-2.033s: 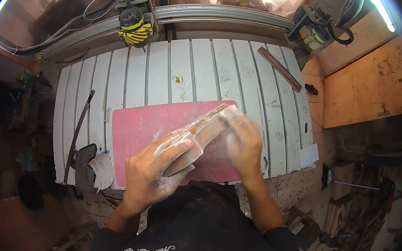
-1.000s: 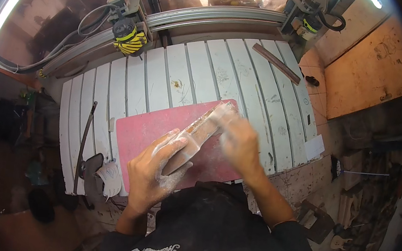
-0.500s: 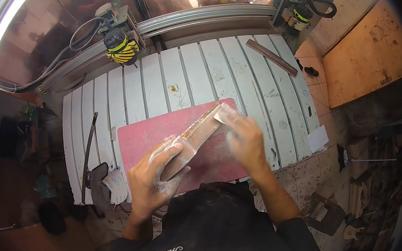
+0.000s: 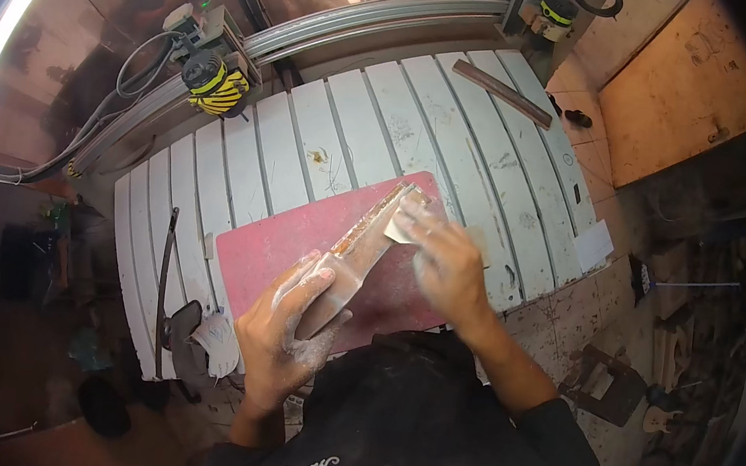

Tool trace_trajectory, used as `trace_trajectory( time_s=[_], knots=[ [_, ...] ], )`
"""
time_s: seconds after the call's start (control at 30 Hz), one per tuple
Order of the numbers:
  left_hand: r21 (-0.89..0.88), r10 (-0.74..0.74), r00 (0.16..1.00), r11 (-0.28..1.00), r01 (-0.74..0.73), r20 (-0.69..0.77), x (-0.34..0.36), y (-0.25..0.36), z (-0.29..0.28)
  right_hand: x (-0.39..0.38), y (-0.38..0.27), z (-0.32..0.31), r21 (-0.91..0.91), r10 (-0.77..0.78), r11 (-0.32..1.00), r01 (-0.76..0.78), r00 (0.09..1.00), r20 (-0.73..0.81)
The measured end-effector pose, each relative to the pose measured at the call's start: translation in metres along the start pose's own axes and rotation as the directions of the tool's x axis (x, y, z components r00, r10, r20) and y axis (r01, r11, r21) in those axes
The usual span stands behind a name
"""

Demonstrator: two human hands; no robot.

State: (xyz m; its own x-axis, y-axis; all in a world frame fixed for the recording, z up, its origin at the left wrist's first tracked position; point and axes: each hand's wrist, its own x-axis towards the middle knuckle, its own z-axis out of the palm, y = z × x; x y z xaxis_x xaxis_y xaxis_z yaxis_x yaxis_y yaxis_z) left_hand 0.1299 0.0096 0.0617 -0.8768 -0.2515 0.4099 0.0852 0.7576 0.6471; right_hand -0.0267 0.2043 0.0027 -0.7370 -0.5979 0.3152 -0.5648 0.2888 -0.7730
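Observation:
My left hand (image 4: 281,326), white with dust, is closed round the near end of a long, flat dusty piece (image 4: 352,275) with an amber-brown streak along its upper left edge. The piece is tilted, its far end pointing away and to the right, over a pink mat (image 4: 266,244). My right hand (image 4: 446,258), smeared by motion, presses a folded pale piece of sandpaper (image 4: 398,229) against the right side near that far end. The fingers partly cover both the sandpaper and the tip of the piece.
The mat lies on a white slatted machine bed (image 4: 309,147). Beyond it runs a metal gantry rail (image 4: 379,20) with a yellow-and-black spindle motor (image 4: 215,86). A brown bar (image 4: 502,93) lies far right; a dark curved strip (image 4: 166,292) and a mask (image 4: 215,344) lie left.
My right hand has slid a little down and to the left along the piece with the sandpaper. The left hand keeps its hold, and the view has shifted slightly.

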Motion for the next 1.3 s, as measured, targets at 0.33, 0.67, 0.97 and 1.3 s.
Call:
trace_trajectory(
  time_s=[0.33, 0.67, 0.97, 1.3],
  knots=[
    [-0.023, -0.015, 1.000, 1.000, 0.015, -0.005, 0.002, -0.002, -0.001, -0.020, -0.029, 0.010, 0.332, -0.099, 0.940, 0.071, 0.993, 0.069],
    [0.010, 0.018, 1.000, 1.000, -0.018, -0.013, 0.003, 0.001, -0.001, 0.011, 0.003, -0.026, 0.276, 0.101, 0.960, -0.041, 0.974, -0.205],
    [-0.044, -0.003, 1.000, 0.999, 0.004, 0.013, -0.008, 0.015, 0.007, -0.013, 0.003, -0.018, 0.097, 0.088, 0.992, -0.078, 0.990, -0.110],
    [-0.015, 0.013, 0.998, 1.000, -0.012, 0.057, -0.014, 0.022, 0.009, -0.016, 0.014, -0.022, 0.687, 0.469, 0.628, -0.364, 0.882, 0.039]
  ],
)
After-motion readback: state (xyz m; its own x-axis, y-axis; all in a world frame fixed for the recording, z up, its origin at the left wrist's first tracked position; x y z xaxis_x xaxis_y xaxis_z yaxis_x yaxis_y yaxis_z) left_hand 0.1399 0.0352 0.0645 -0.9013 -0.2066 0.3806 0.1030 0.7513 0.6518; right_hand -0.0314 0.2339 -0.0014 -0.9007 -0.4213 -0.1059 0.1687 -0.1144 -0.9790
